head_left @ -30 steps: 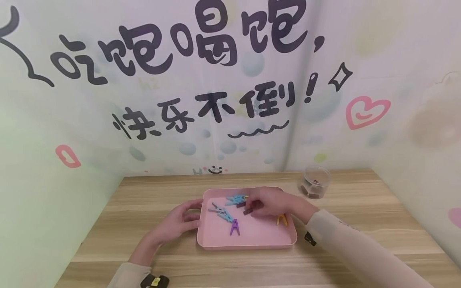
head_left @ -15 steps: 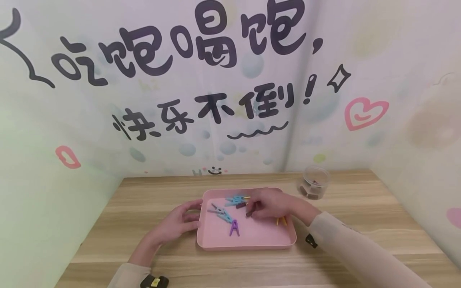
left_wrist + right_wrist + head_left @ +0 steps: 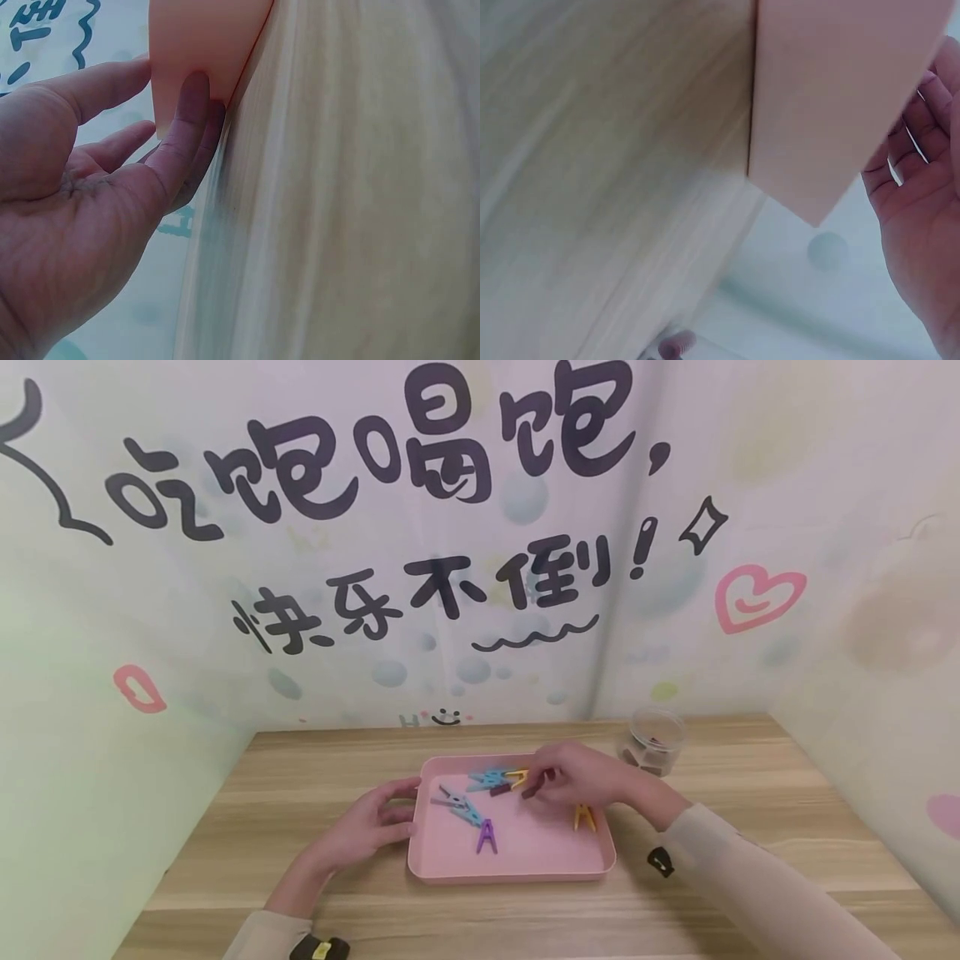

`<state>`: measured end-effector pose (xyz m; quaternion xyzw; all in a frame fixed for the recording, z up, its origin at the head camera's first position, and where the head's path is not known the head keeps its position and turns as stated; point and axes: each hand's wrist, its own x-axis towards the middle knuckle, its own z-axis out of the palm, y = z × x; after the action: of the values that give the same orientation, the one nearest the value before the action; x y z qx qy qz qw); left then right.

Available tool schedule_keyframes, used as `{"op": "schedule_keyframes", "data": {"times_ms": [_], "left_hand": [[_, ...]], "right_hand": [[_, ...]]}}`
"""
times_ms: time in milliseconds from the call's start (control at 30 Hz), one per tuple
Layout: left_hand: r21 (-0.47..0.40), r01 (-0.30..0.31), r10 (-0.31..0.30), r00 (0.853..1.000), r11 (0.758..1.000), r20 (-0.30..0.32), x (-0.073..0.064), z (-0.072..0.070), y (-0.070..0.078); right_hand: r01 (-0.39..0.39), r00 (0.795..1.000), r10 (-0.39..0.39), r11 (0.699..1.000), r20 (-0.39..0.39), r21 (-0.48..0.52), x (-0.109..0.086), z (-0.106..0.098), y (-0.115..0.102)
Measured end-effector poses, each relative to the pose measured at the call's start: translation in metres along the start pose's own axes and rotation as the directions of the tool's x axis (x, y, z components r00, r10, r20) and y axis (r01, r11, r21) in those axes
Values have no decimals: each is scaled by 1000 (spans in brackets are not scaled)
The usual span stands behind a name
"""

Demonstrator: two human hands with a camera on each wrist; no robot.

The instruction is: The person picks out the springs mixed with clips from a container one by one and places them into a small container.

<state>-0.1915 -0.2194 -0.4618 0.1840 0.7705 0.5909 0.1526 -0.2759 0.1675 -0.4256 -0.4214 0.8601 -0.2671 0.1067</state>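
A pink tray (image 3: 517, 875) lies on the table, holding blue clothespins (image 3: 487, 779), a purple clothespin (image 3: 487, 837) and yellow clothespins (image 3: 585, 817). Over its back right part, my right hand (image 3: 573, 772) pinches a short dark brown stick (image 3: 532, 790). Another such brown stick (image 3: 500, 790) lies in the tray beside the blue clothespins. At the tray's left wall, my left hand (image 3: 367, 822) rests its loosely extended fingers against the outside; the left wrist view shows these fingers (image 3: 176, 142) touching the pink wall. In the right wrist view the tray wall hides the right fingertips.
Behind the tray to the right stands a clear round tub (image 3: 652, 742) with several dark brown pieces inside. The wooden table (image 3: 300, 760) meets a printed wall (image 3: 360, 685) at its back edge.
My right hand has risen slightly and moved right with the brown stick, uncovering more of a yellow clothespin near the blue ones. My left hand keeps its place at the tray.
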Motion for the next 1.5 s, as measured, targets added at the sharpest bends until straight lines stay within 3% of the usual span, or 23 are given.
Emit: {"op": "schedule_keyframes", "data": {"times_ms": [767,1233,1500], "left_hand": [[-12,0,0,1000,1000,10,0,0,0],[-14,-6,6,1000,1000,11,-1,1,2],[-19,-10,10,1000,1000,9,-1,0,0]], "right_hand": [[24,989,-20,999,-146,27,-36,-34,3],[-15,960,-3,998,-280,-65,-60,-59,14],[4,942,-18,999,-336,-43,-73,-69,27]]}}
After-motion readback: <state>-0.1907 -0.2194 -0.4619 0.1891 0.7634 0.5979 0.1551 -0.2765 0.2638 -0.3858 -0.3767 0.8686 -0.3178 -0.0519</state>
